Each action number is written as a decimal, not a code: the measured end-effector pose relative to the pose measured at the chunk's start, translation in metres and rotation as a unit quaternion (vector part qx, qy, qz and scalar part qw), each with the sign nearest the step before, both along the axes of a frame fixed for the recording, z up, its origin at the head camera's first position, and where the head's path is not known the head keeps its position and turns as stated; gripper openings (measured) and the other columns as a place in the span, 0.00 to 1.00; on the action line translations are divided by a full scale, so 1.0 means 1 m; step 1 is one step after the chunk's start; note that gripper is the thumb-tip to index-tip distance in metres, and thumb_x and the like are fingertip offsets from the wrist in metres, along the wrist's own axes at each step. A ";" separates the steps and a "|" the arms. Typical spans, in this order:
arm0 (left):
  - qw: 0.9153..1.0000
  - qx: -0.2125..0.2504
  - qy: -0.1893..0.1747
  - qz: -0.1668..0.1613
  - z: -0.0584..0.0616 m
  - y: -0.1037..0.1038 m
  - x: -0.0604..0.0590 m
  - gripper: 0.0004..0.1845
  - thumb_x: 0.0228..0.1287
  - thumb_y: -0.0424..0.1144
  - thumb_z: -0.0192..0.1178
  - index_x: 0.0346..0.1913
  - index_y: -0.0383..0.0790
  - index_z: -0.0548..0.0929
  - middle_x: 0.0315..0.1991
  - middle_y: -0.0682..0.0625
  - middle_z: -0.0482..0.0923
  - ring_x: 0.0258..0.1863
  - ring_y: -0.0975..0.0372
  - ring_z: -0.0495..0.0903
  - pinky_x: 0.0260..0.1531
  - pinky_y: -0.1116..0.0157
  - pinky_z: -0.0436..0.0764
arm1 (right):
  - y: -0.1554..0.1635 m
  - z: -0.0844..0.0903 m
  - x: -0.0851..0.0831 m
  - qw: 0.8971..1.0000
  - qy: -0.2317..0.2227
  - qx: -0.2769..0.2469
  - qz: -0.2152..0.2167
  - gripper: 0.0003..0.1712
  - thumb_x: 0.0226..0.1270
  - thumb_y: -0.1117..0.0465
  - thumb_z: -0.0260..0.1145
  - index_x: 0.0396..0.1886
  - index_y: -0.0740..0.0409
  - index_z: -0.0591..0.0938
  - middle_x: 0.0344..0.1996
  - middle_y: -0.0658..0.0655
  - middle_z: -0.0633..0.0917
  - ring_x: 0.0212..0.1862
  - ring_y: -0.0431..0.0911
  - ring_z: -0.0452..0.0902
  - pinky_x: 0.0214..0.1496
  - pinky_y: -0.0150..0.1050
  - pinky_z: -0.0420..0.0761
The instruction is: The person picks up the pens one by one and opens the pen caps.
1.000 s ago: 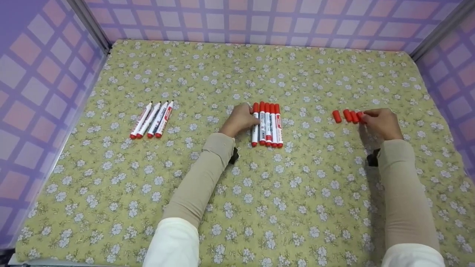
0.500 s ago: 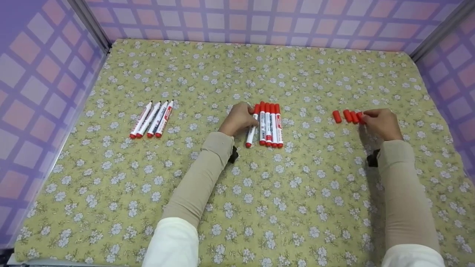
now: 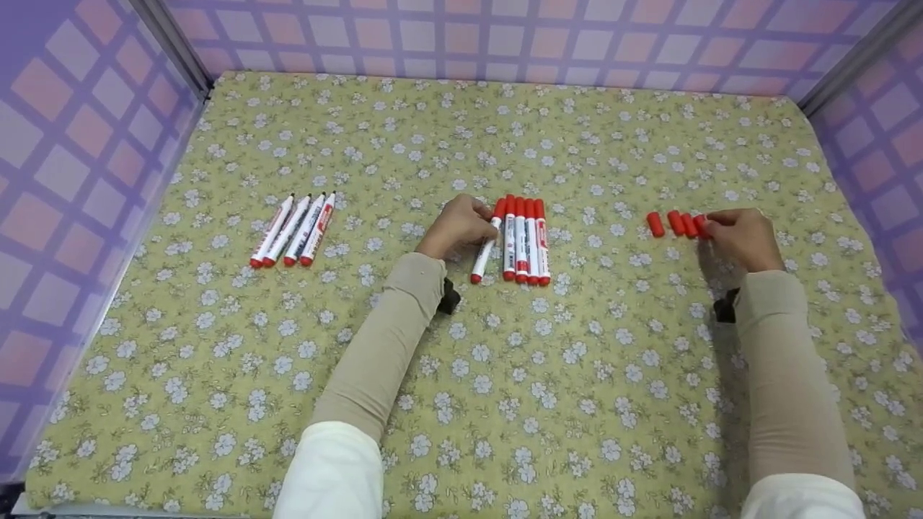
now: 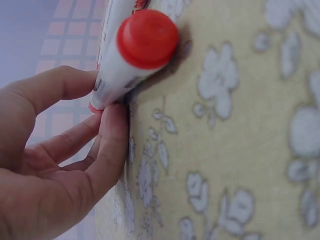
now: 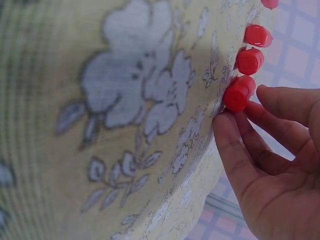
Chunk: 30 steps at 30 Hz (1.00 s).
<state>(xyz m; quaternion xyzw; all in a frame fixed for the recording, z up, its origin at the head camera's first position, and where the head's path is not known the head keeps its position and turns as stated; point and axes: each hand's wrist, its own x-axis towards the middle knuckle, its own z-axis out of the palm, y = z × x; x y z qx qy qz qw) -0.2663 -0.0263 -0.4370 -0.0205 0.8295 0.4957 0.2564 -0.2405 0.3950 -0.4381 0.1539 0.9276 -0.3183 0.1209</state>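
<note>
In the head view, my left hand (image 3: 456,226) pinches a capped red-and-white marker (image 3: 485,252) near its capped end. That marker (image 4: 116,75) lies tilted between thumb and fingers in the left wrist view, its red base toward the camera. Just right of it is a row of several capped markers (image 3: 527,245), lying side by side. Farther right, my right hand (image 3: 745,236) holds the rightmost red marker cap (image 5: 239,94) between thumb and fingers, and the cap lies on the cloth. More red caps (image 3: 676,223) lie in a row to its left.
Several uncapped markers (image 3: 294,231), dark tips pointing away, lie at the left of the table. A yellow floral cloth (image 3: 548,404) covers the table. Checked purple-and-pink panels (image 3: 476,43) stand along its back and sides.
My left hand has drawn the leftmost marker of the middle row out to the left, its base swinging away from the others. The right hand stays at the same cap.
</note>
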 end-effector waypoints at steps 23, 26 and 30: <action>0.992 0.092 -0.070 0.041 -0.004 -0.007 -0.005 0.15 0.63 0.35 0.61 0.52 0.36 0.80 0.42 0.47 0.80 0.33 0.61 0.80 0.33 0.67 0.80 | -0.011 0.016 -0.002 0.998 0.048 0.008 0.031 0.31 0.74 0.48 0.50 0.69 0.62 0.69 0.63 0.70 0.72 0.56 0.58 0.74 0.41 0.36 0.77; 0.992 0.100 -0.070 0.036 -0.003 -0.009 -0.004 0.13 0.64 0.37 0.60 0.50 0.37 0.81 0.39 0.48 0.80 0.31 0.62 0.79 0.32 0.67 0.79 | -0.017 0.019 0.000 0.997 0.056 -0.004 0.043 0.31 0.74 0.48 0.51 0.68 0.61 0.69 0.64 0.70 0.72 0.57 0.59 0.73 0.46 0.43 0.77; 0.990 0.119 -0.065 0.027 -0.002 -0.010 -0.003 0.13 0.66 0.37 0.59 0.50 0.35 0.81 0.38 0.48 0.80 0.29 0.63 0.77 0.30 0.68 0.78 | -0.026 0.024 0.002 0.995 0.073 -0.007 0.065 0.30 0.74 0.48 0.51 0.67 0.61 0.71 0.63 0.69 0.73 0.57 0.60 0.74 0.44 0.42 0.77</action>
